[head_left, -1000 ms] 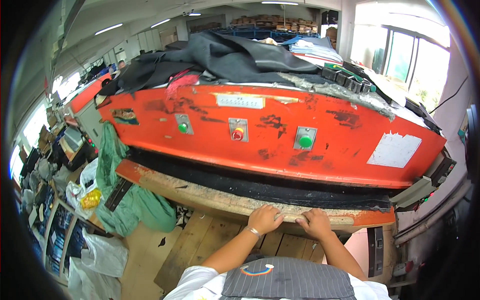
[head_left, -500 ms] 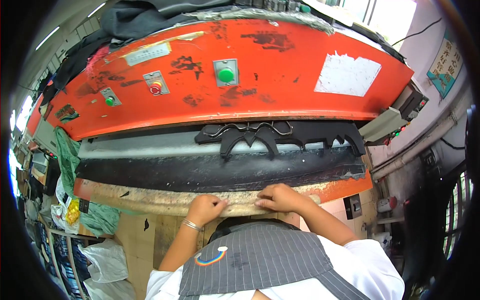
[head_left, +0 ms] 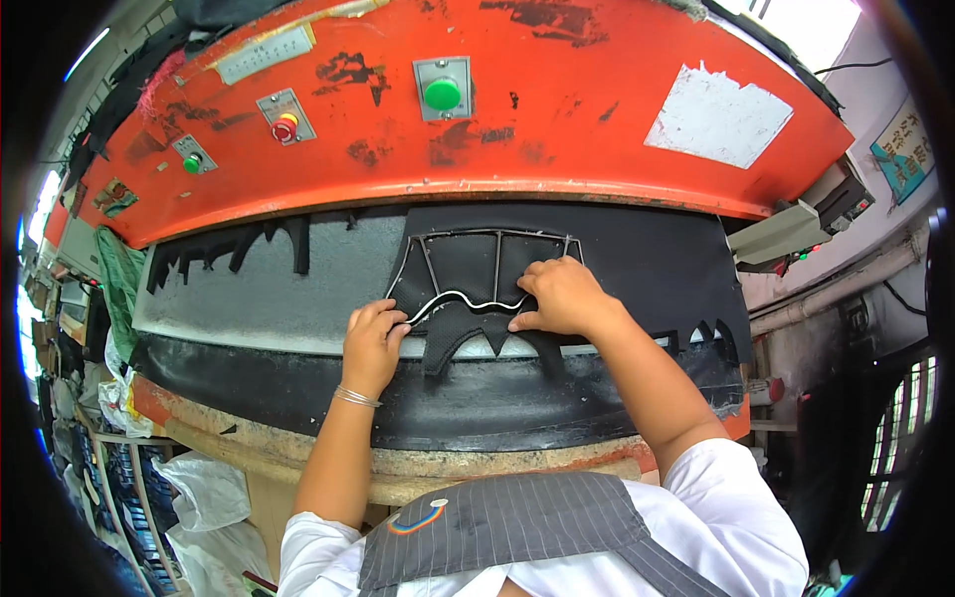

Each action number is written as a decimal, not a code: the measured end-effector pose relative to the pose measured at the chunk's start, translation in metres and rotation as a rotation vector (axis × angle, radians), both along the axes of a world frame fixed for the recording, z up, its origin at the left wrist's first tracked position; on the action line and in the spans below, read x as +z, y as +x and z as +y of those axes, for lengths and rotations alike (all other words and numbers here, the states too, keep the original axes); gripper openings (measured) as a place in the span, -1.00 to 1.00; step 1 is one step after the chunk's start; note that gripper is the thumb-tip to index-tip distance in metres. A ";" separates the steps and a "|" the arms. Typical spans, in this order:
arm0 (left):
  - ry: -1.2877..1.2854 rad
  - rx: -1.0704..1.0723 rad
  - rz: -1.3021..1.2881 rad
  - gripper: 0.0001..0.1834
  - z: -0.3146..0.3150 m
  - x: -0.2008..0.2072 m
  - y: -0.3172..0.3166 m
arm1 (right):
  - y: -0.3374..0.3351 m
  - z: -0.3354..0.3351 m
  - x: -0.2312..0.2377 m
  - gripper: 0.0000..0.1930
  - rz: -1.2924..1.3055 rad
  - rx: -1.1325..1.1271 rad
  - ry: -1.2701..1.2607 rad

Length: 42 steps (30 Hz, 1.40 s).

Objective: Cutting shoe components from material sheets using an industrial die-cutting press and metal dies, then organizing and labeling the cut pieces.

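In the head view, I am watching a person's left hand (head_left: 371,346) pinching the left front corner of a thin metal frame (head_left: 497,267). The right hand (head_left: 565,297) is gripping its wavy front edge near the right end. The frame is lying over a black sheet (head_left: 652,261), nearer the back edge of the worktop (head_left: 284,310), below a red machine front (head_left: 557,149).

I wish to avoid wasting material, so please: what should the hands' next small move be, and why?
Probably a slight nudge of the metal frame to the right before letting go. The left hand and right hand are both at its wavy near edge, and its left end lies close to the left edge of the black sheet, so there seems to be little margin there.
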<state>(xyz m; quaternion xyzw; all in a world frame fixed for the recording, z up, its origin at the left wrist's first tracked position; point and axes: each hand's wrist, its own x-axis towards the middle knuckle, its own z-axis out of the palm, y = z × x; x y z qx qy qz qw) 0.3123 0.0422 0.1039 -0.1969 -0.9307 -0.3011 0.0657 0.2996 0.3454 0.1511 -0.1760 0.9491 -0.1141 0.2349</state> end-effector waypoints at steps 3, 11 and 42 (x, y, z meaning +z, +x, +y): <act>-0.063 -0.057 -0.085 -0.85 0.000 0.021 -0.010 | -0.010 -0.001 0.005 -0.33 -0.072 -0.048 -0.040; 0.404 -0.097 0.214 -0.76 0.018 0.045 -0.065 | -0.023 0.010 0.011 -0.60 -0.319 -0.225 -0.330; 1.365 0.357 -1.033 -0.69 0.154 -0.006 -0.007 | 0.035 0.064 0.016 -0.70 0.145 -0.211 -0.861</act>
